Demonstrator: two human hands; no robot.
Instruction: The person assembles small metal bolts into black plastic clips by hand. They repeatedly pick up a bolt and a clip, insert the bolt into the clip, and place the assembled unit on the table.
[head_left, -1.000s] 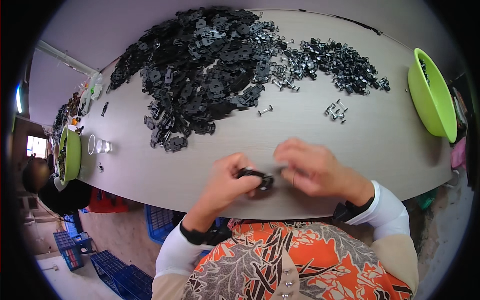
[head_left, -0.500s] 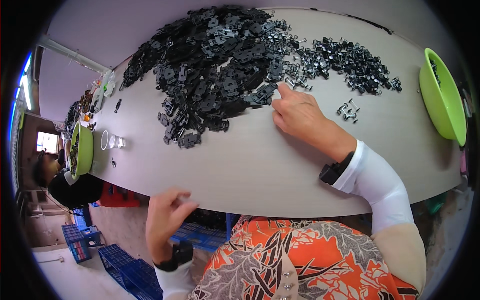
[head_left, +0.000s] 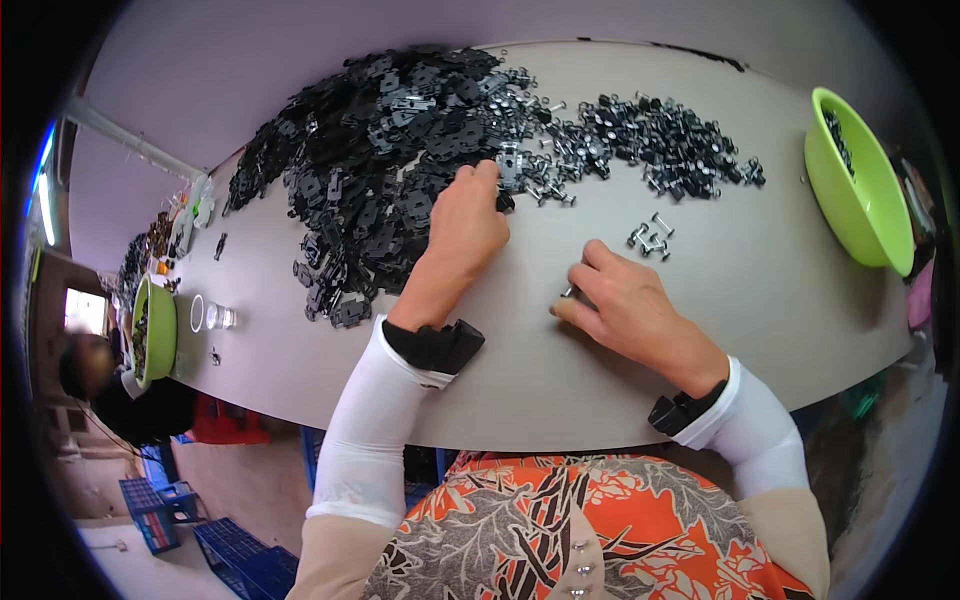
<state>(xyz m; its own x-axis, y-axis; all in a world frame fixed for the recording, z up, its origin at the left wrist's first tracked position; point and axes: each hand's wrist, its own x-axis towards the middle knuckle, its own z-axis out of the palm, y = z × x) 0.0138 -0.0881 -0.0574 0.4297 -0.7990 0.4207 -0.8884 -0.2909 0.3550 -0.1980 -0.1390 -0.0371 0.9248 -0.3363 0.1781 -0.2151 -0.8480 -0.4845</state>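
Note:
My left hand (head_left: 465, 230) reaches to the right edge of a heap of flat black clip-like parts (head_left: 350, 190). Its fingers are curled down onto the parts; a bit of black part shows beside them, but what they grip is hidden. Nearer to me on the right, my right hand (head_left: 630, 300) is closed in a pinch just above the table. A small shiny metal pin (head_left: 568, 292) shows between its thumb and fingers. Several loose pins (head_left: 652, 240) lie beyond that hand, and a pile of black-headed metal pins (head_left: 660, 145) spreads farther back.
A green basin (head_left: 875, 215) with dark parts inside stands on the table (head_left: 530, 390) at the far right. To the left are another green basin (head_left: 158, 335), a clear plastic cup (head_left: 215, 316) and a few stray parts. Another person (head_left: 140, 405) sits beyond the left end.
My left hand has risen from the table's near edge to the heap. My right hand has drawn back from the heap toward me and right, and now pinches a pin. The view has shifted slightly.

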